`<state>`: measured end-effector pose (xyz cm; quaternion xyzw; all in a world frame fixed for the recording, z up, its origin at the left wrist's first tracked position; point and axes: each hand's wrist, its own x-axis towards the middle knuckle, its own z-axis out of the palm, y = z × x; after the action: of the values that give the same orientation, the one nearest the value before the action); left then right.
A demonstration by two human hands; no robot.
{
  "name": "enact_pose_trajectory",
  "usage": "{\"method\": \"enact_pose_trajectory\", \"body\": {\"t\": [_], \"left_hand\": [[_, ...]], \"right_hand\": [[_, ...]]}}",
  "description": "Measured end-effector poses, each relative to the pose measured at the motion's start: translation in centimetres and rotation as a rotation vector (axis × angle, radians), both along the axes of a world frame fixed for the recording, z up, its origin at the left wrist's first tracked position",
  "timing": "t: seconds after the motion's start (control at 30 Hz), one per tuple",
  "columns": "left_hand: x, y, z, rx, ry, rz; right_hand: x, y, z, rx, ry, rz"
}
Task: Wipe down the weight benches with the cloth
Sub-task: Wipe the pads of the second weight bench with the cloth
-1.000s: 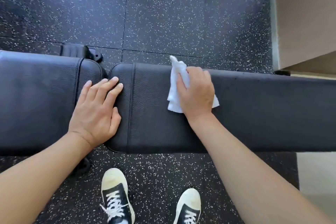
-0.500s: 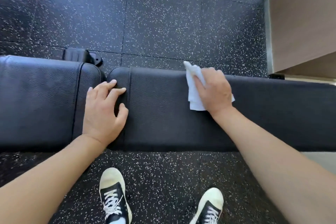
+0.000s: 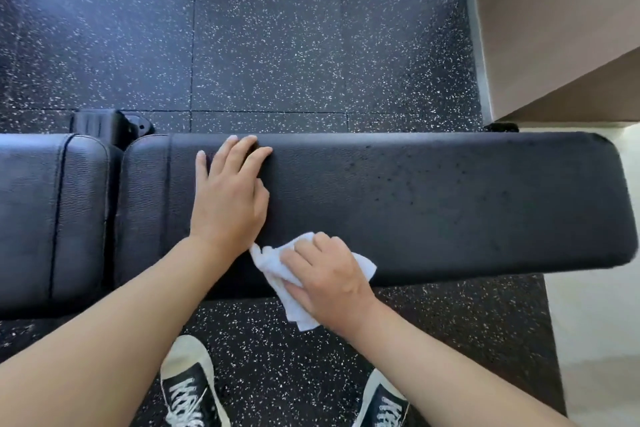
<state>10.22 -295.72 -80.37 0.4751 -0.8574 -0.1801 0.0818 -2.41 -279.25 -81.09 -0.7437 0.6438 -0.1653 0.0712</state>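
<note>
A black padded weight bench runs across the view: a long back pad [image 3: 433,204] on the right and a shorter seat pad [image 3: 41,218] on the left, with a gap between them. My left hand [image 3: 230,198] rests flat on the long pad near its left end, fingers straight and reaching the far edge. My right hand [image 3: 329,282] grips a crumpled white cloth [image 3: 277,270] and presses it on the pad's near edge; part of the cloth hangs over the side. Small dark specks dot the pad's right half.
Black rubber floor [image 3: 277,45] with white flecks lies all around. A tan wall or cabinet [image 3: 561,21] stands at the back right. Part of the bench frame [image 3: 104,123] shows behind the gap. My two black-and-white shoes [image 3: 190,388] stand below the bench. Pale flooring [image 3: 595,340] begins at right.
My right hand drew the cloth from the pad's far edge to its near edge. My left hand moved from the gap onto the long pad. The view shifted right.
</note>
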Motion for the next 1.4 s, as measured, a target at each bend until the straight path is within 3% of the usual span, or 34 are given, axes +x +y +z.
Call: {"method": "enact_pose_trajectory", "body": {"t": [0.13, 0.27, 0.4, 0.5, 0.63, 0.83, 0.93, 1.0, 1.17, 1.3, 1.4], "left_hand": [[-1.4, 2.5, -1.8, -0.091, -0.017, 0.117], [-1.3, 2.2, -2.5, -0.134, -0.046, 0.132], [-1.7, 2.3, -2.5, -0.146, -0.041, 0.141], [-1.6, 2.3, -2.7, -0.156, -0.032, 0.150], [-1.6, 2.4, -2.6, -0.161, -0.035, 0.149], [-1.7, 2.4, -2.6, -0.176, -0.053, 0.139], [-1.6, 2.3, -2.6, -0.182, -0.062, 0.140], [-1.7, 2.3, -2.6, -0.182, -0.062, 0.142], [-1.7, 2.4, -2.5, -0.178, -0.068, 0.145], [-1.8, 2.4, -2.2, -0.175, -0.071, 0.145], [-1.8, 2.4, -2.2, -0.172, -0.069, 0.146]], "right_hand": [[-5.6, 1.2, -0.2, -0.058, 0.116, 0.150], [-9.3, -4.5, -0.2, -0.136, 0.132, -0.180], [-10.5, -13.4, -0.3, -0.111, 0.003, -0.526], [-10.4, -16.6, -1.3, -0.071, 0.001, -0.631], [-9.1, -13.4, -0.8, -0.195, -0.019, -0.621], [-6.1, -1.7, -0.4, -0.125, -0.028, -0.468], [-5.3, 0.6, 0.0, -0.089, -0.142, -0.465], [-5.0, -0.2, -0.1, -0.044, -0.196, -0.501], [-6.4, -7.5, -0.9, -0.114, -0.020, -0.490], [-9.6, -13.5, -0.7, -0.152, -0.016, -0.508], [-9.6, -13.1, -0.7, -0.138, -0.023, -0.471]]}}
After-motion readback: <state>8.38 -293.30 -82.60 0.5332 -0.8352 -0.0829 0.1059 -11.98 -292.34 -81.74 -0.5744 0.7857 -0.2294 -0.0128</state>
